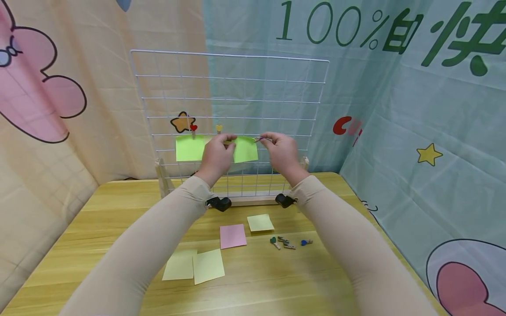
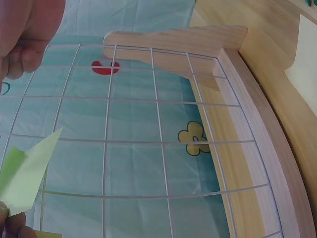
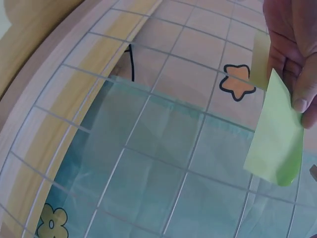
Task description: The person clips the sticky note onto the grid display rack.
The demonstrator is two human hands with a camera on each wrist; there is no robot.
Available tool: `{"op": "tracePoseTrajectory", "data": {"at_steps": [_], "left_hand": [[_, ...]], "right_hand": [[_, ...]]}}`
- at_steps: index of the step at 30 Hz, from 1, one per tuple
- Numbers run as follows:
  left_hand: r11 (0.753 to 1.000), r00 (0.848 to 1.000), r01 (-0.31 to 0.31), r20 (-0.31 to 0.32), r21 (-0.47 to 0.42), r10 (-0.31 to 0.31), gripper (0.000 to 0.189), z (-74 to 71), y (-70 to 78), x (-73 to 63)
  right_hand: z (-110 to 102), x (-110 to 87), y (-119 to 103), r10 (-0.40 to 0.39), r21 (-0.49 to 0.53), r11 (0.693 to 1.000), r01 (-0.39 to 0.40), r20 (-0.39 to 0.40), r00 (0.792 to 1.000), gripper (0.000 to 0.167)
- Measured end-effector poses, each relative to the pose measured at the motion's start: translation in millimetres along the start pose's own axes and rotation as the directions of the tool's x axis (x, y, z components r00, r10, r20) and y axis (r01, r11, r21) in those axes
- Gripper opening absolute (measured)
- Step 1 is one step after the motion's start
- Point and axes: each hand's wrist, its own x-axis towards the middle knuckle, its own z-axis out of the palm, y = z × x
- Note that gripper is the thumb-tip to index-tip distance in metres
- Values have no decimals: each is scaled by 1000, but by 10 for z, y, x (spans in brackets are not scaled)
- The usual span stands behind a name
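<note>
Right hand (image 1: 282, 151), apparent clip (image 1: 258, 139), grid (image 1: 231, 100) behind

2 sleeved arms stretch up from the bottom edge of the head view, the left arm (image 1: 138, 245) from lower left, the right arm (image 1: 352, 241) from lower right. Near the frame's centre, the left hand (image 1: 217, 156) and right hand (image 1: 283, 153) are raised apart, each pinching with thumb and forefinger; their other fingers seem curled, though partly hidden.
</note>
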Motion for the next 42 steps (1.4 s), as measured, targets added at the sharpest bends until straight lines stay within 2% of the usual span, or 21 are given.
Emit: {"op": "tracePoseTrajectory", "data": {"at_steps": [9,23,37,42], "left_hand": [[1000,1000,4,-1,-1,-4,28,15,-1,-1],[1000,1000,4,-3,7,-4,28,25,-2,1],[1000,1000,-7,-6,3,7,28,10,2,-4],[1000,1000,-8,-6,1,8,28,-2,6,-9]], "right_hand": [[135,119,-87,48,31,998,-47,-35,998,23],[204,187,-91,31,22,999,-29,-59,998,22],[236,226,-112,10,-2,1000,-10,-46,999,22],[231,243,-123,36,0,999,-36,-32,999,22]]}}
